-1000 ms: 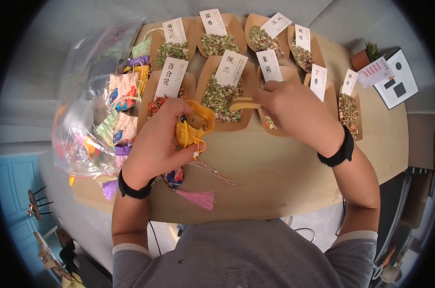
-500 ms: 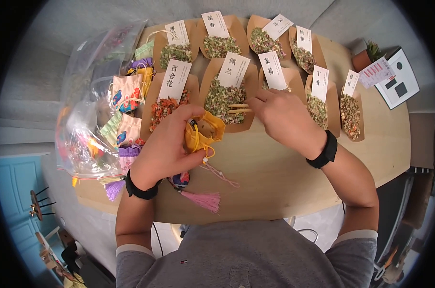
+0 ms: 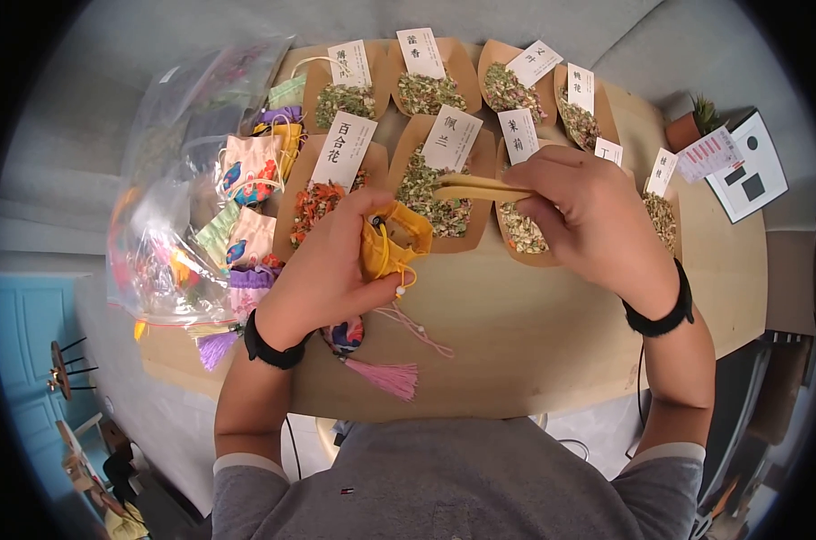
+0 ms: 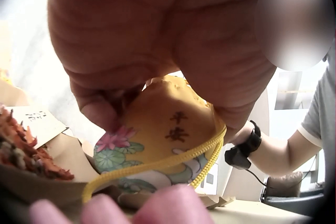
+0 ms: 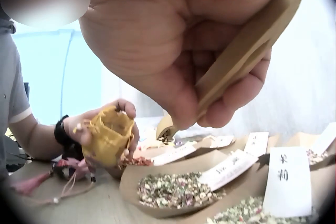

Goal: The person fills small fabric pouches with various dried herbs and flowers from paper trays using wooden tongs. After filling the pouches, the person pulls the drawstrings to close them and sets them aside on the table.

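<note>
My left hand (image 3: 313, 270) holds a yellow drawstring pouch (image 3: 397, 243), its mouth open and facing up. In the left wrist view, the pouch (image 4: 173, 129) shows printed flowers, two characters and a yellow cord. My right hand (image 3: 597, 220) grips wooden tongs (image 3: 480, 188) between thumb and fingers. Their tips point left toward the pouch, over a paper tray (image 3: 469, 241) of mixed green dried herbs. The right wrist view shows a small dark bit of herb at the tips of the tongs (image 5: 167, 132). An orange-flower mix (image 3: 318, 211) lies just behind my left hand.
Several labelled paper trays of dried herbs stand in two rows, including the back tray (image 3: 426, 94). At left, a clear plastic bag (image 3: 169, 234) lies beside small pouches (image 3: 248, 166). A pink tassel (image 3: 385, 378) is near the front. A potted plant (image 3: 696, 126) stands far right.
My right hand reached down, dipping the tongs into the green herbs, then lifted them with the tips above the tray. My left hand stays around the yellow pouch, having shifted slightly right in view.
</note>
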Available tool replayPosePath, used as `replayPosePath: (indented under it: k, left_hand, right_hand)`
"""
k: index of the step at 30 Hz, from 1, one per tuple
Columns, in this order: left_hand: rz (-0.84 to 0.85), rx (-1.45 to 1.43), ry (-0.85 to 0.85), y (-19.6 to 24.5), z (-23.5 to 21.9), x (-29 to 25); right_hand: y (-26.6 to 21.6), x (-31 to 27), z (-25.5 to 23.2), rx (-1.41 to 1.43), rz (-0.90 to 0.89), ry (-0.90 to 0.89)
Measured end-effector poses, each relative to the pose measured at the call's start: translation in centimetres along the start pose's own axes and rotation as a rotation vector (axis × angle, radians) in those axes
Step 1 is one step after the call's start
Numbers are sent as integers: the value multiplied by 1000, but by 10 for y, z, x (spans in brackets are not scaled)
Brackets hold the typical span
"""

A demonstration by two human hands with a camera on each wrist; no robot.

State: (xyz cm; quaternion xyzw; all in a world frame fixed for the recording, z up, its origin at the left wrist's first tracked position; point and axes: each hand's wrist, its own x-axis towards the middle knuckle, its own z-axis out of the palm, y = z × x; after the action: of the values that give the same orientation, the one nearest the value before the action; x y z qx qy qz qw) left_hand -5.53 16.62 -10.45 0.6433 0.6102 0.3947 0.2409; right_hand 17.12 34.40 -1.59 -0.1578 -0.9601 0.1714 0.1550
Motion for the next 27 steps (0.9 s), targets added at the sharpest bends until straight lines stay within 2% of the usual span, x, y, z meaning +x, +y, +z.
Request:
replayPosePath:
  k: [3,6,9,11,12,14,17,22,24,27]
  left_hand:
    - [10,35,28,4,1,1]
    - [-4,6,38,2,2,1]
    - [-26,2,17,3,0,-1]
    - [-30,6,11,5,-1,0]
    - [-35,6,5,6,0,1]
    - [-56,15,-31,4,-2,-1]
    - [-69,50,-70,6,-3,-2]
    - [-89,-4,-71,0,0,-1]
    - [0,10,21,-2,2,-2]
    - [-17,37,5,0,1,-2]
  right_hand:
    - [-17,2,1,16,-83,18]
    - [-24,5,2,16,-88,-84]
    - [-9,10,-2,-20,-31,-13]
    - [9,7,9,-184,57,-91]
    - [18,6,16,-189,59,-89]
    - [33,4,30,-251,66,-200]
    - [33,3,42,-351,83,-226]
    - [32,1,47,-256,89,-297]
    - [28,3,40,-260,88,-295]
    - [27,7,30,-204,197,-295]
